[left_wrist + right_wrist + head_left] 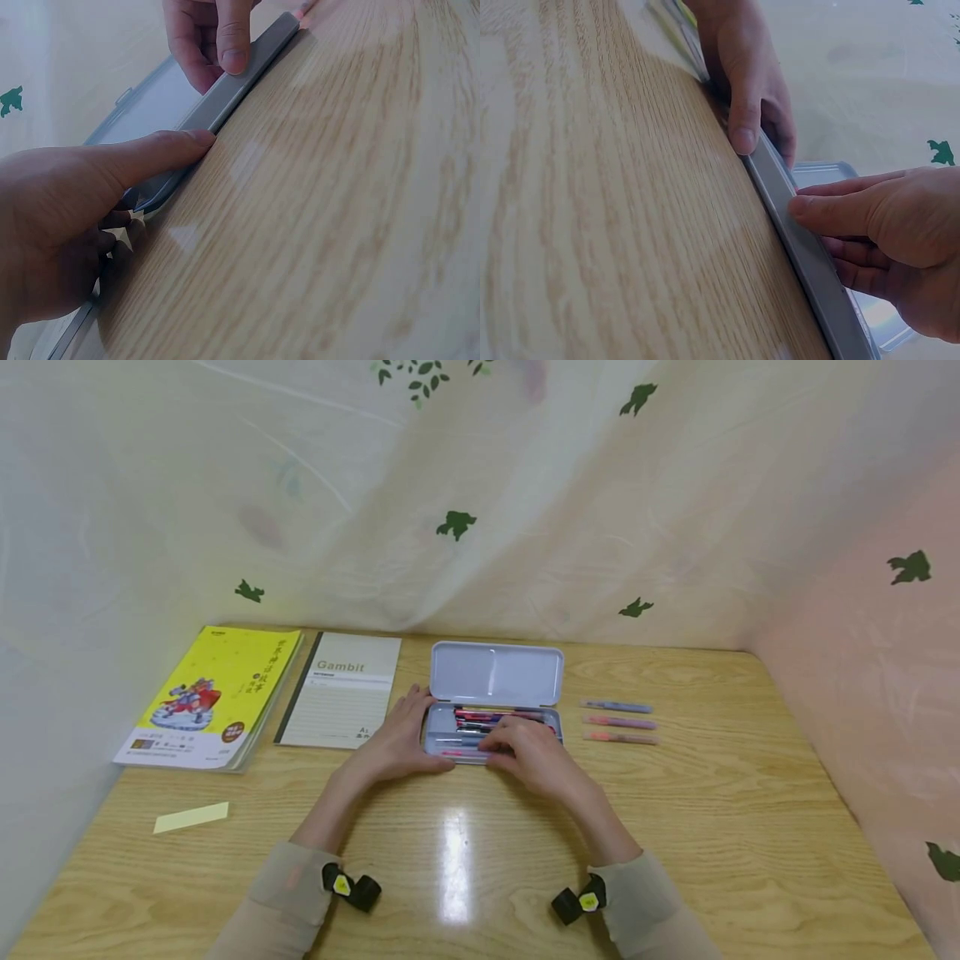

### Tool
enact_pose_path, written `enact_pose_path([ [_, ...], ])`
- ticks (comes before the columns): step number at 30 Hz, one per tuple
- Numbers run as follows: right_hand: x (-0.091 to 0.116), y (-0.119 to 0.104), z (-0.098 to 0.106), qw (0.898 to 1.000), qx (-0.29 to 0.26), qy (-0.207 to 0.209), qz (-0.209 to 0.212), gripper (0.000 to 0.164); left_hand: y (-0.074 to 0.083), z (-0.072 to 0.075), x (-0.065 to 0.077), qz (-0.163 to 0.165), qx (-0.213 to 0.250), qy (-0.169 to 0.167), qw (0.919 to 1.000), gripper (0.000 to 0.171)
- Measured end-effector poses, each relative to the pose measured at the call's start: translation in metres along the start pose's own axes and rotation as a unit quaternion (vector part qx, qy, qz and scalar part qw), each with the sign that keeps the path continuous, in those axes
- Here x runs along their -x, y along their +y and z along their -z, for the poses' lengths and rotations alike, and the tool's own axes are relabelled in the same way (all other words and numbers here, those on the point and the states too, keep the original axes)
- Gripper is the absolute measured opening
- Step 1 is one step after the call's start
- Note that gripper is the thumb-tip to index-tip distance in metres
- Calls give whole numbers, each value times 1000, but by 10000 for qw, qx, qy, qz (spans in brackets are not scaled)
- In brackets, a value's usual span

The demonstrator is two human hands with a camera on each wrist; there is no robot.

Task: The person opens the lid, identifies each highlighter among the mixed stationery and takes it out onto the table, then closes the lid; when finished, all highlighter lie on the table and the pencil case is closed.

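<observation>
An open pencil case (497, 673) of pale blue-grey metal lies on the table, lid tilted back. Several pens (495, 717) are in its tray. My left hand (397, 737) grips the case's left end, its thumb (176, 146) along the front edge and the other fingers around the side. Over the tray's front right, my right hand (534, 756) has curled fingers and appears to pinch the right end of a pink highlighter (459, 752). In the right wrist view, that hand's thumb (810, 211) is at the front rim; its fingertips inside are hidden.
Right of the case, three highlighters, blue (618, 706), purple (621, 722) and orange (621, 738), lie in a row. To the left are a Gambit notebook (341, 693) and a yellow book (217, 693). A pale yellow paper strip (191, 817) lies nearer the front.
</observation>
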State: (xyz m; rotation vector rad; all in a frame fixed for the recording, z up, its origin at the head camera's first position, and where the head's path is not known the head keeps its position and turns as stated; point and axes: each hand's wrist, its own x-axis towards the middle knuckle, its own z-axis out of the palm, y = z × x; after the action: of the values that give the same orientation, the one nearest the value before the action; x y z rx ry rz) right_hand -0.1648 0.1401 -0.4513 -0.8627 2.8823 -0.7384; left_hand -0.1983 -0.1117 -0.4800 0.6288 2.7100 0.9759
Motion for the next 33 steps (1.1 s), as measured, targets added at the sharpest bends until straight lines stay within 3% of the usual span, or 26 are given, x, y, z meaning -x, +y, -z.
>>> enact_pose_path([
  [24,0,3,2,9981,-604,101,12,12,2,1,1,-7,59,-43,10000,104],
  [33,5,16,11,9938,-1077,164,-231,14,-1,0,0,45,66,-84,9999,106],
])
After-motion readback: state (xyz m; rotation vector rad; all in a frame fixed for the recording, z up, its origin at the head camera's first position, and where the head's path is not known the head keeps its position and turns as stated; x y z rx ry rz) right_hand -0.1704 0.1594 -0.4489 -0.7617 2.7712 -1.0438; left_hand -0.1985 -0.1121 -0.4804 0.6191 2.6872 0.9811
